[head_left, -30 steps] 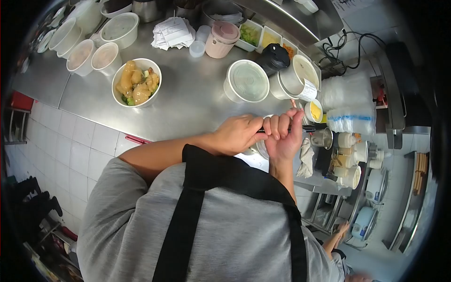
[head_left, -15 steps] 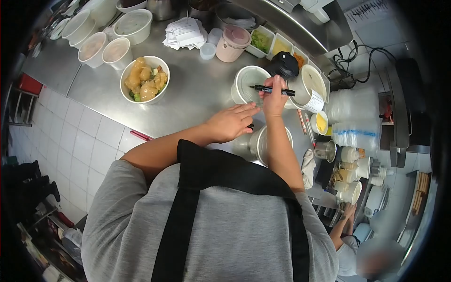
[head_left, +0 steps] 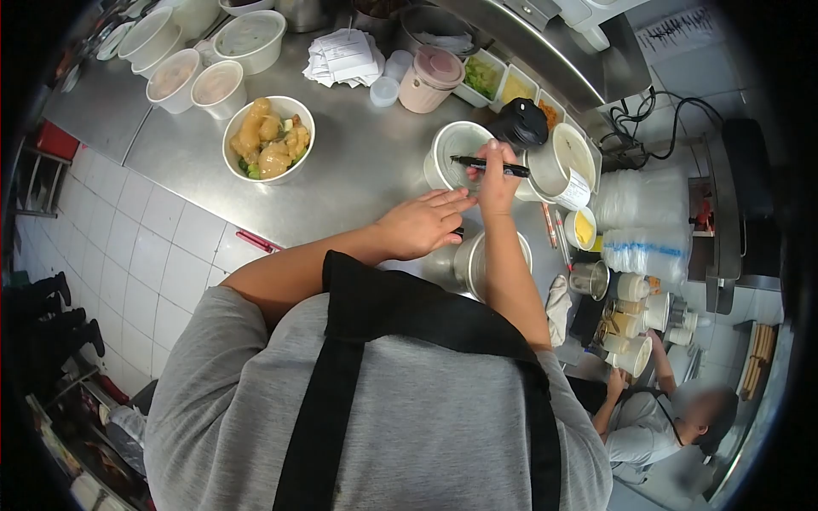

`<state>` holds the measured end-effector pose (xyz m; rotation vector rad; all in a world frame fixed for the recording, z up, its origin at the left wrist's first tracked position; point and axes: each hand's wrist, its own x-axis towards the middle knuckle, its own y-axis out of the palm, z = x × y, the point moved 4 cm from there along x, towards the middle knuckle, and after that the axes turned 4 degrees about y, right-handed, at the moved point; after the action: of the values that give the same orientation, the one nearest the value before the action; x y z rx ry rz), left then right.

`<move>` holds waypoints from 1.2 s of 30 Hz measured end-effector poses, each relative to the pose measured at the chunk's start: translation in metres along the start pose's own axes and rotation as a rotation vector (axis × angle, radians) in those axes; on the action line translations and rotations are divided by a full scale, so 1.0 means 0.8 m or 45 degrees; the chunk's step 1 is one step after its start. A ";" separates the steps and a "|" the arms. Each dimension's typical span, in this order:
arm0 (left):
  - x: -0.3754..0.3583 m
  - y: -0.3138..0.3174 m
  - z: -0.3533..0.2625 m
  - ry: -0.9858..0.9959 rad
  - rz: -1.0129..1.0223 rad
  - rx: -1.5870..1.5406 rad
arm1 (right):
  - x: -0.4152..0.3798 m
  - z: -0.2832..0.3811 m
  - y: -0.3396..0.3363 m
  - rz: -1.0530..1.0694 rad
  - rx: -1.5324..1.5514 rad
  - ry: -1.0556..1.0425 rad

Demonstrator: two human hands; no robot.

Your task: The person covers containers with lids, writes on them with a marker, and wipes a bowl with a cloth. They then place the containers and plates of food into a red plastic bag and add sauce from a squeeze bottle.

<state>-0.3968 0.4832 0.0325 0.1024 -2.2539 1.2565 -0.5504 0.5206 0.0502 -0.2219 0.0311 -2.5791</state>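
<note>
Right hand [head_left: 496,189]: grasps marker [head_left: 509,169], tip at lidded bowl [head_left: 460,139]; apparently writing, which calls for a steady bowl.
Left hand [head_left: 419,225]: straight fingers beside lidded bowl; cannot tell whether gripping black piece [head_left: 459,232].
Food bowl [head_left: 294,108]: left of lidded bowl.

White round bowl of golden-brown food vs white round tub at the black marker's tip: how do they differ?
Cover: the white round bowl of golden-brown food is open; the white round tub has a translucent lid.
Contents: the bowl's golden-brown pieces and some green show plainly; the tub's can't be made out.
Handling: the bowl is untouched; the right hand holds a black marker over the tub's lid.
Shared: both upright on the metal counter.
</note>
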 end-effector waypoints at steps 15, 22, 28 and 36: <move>0.000 0.004 0.000 -0.030 -0.003 -0.049 | 0.007 0.002 -0.017 -0.090 -0.031 0.036; 0.000 0.001 -0.001 -0.016 -0.004 -0.016 | 0.007 -0.001 -0.020 -0.128 -0.020 0.026; -0.001 0.003 0.000 -0.018 0.002 -0.022 | 0.010 -0.005 -0.025 -0.211 -0.048 -0.035; 0.000 0.000 -0.002 -0.035 0.017 -0.031 | 0.013 -0.004 -0.030 -0.245 -0.046 -0.002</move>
<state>-0.3963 0.4847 0.0329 0.0967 -2.2964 1.2416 -0.5719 0.5356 0.0498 -0.2509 0.0582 -2.7719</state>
